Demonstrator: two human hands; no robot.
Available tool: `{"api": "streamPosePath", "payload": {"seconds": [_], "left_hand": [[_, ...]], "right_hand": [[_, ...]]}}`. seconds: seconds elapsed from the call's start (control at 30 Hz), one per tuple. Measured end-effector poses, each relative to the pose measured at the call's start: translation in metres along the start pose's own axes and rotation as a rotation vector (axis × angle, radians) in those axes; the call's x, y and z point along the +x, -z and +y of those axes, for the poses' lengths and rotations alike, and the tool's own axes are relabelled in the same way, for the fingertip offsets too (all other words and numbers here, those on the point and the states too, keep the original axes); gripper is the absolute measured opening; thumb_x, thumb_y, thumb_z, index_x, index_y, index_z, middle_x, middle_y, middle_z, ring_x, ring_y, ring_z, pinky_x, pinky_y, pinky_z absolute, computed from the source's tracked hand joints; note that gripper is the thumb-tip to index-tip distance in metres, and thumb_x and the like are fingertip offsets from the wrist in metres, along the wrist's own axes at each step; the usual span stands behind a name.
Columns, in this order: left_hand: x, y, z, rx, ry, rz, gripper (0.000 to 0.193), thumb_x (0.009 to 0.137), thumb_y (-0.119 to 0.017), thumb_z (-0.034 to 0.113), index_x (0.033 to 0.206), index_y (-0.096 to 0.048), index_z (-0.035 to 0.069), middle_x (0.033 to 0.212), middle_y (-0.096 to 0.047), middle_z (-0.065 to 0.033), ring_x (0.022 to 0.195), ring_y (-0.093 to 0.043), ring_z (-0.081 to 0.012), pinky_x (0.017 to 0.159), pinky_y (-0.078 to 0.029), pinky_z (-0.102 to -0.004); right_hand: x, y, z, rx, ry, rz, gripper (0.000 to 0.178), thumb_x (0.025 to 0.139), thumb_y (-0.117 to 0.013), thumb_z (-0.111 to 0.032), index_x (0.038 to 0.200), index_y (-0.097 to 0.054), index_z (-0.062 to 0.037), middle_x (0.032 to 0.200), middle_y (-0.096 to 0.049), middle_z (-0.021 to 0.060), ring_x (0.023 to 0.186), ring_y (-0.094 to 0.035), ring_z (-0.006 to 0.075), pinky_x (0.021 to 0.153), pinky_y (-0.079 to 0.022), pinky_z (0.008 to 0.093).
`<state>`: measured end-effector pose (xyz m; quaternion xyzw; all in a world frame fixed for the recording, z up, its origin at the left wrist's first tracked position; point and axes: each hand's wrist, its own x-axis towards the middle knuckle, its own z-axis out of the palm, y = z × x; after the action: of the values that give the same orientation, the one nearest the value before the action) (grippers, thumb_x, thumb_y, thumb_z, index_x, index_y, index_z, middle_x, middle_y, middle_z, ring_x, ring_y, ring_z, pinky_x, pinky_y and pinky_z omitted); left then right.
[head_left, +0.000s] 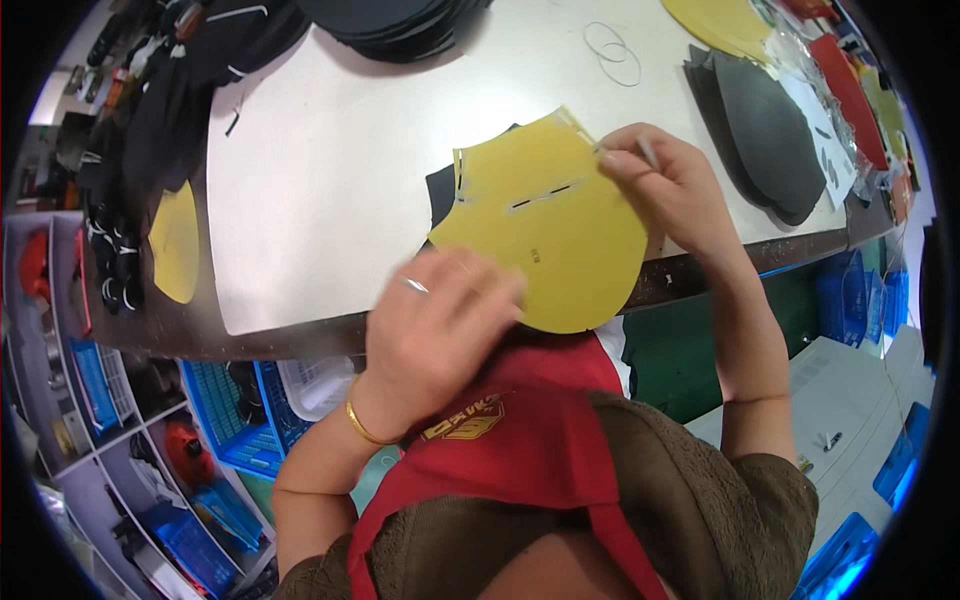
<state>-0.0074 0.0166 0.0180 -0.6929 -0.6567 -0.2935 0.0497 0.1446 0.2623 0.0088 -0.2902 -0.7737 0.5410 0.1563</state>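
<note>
A yellow pattern template (580, 240) with a rounded lower end and narrow slots lies at the table's near edge. Beneath it, a black sheet piece (440, 192) shows along the upper left side. My right hand (670, 185) is closed at the template's upper right edge, a slim silver pen-like tool (648, 152) sticking out between the fingers; its tip is hidden. Over the template's lower left edge is my left hand (440, 320), smeared by motion, with a ring and a gold bracelet. Whether it grips the edge cannot be made out.
Stacks of dark cut pieces lie at the back (390, 30) and right (765, 140) of the white table (310, 200). Thin wire loops (612, 55) rest near the back. Black straps (125, 220) hang at left above blue baskets (235, 415). Another yellow template (715, 25) sits far right.
</note>
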Motion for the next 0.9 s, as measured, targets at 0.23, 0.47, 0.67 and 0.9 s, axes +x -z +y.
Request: {"api": "streamPosePath", "payload": {"seconds": [0.23, 0.47, 0.67, 0.9], "left_hand": [[-0.022, -0.012, 0.009, 0.082, 0.338, -0.061, 0.052, 0.076, -0.084, 0.020, 0.122, -0.068, 0.002, 0.134, -0.060, -0.0175, 0.123, -0.056, -0.0391, 0.100, -0.048, -0.0467], [-0.021, -0.016, 0.011, 0.069, 0.367, -0.067, 0.051, 0.077, -0.083, 0.020, 0.122, -0.068, 0.002, 0.135, -0.060, -0.0178, 0.124, -0.055, -0.0388, 0.102, -0.046, -0.0464], [-0.017, -0.016, 0.012, 0.089, 0.360, -0.071, 0.051, 0.076, -0.083, 0.018, 0.123, -0.067, 0.002, 0.136, -0.058, -0.0179, 0.123, -0.055, -0.0382, 0.101, -0.047, -0.0463], [-0.013, -0.012, 0.017, 0.135, 0.408, -0.160, 0.057, 0.073, -0.084, 0.016, 0.125, -0.065, 0.005, 0.135, -0.058, -0.0161, 0.121, -0.056, -0.0371, 0.099, -0.049, -0.0450]], "right_hand": [[0.013, -0.022, -0.013, -0.288, 0.024, -0.018, 0.025, 0.095, -0.069, -0.023, 0.102, -0.072, 0.0001, 0.081, -0.071, 0.0052, 0.077, -0.063, 0.0088, 0.073, -0.051, 0.0253], [0.022, -0.027, -0.013, -0.454, 0.121, -0.007, 0.027, 0.095, -0.069, -0.030, 0.105, -0.073, -0.0051, 0.072, -0.071, 0.0117, 0.061, -0.067, 0.0218, 0.062, -0.052, 0.0319], [0.024, -0.028, -0.017, -0.544, 0.084, 0.011, 0.028, 0.093, -0.071, -0.033, 0.103, -0.072, -0.0066, 0.072, -0.070, 0.0122, 0.062, -0.067, 0.0254, 0.062, -0.051, 0.0339], [0.029, -0.017, -0.016, -0.525, 0.034, -0.003, 0.027, 0.090, -0.074, -0.032, 0.096, -0.073, -0.0061, 0.073, -0.071, 0.0131, 0.066, -0.069, 0.0271, 0.063, -0.052, 0.0355]]}}
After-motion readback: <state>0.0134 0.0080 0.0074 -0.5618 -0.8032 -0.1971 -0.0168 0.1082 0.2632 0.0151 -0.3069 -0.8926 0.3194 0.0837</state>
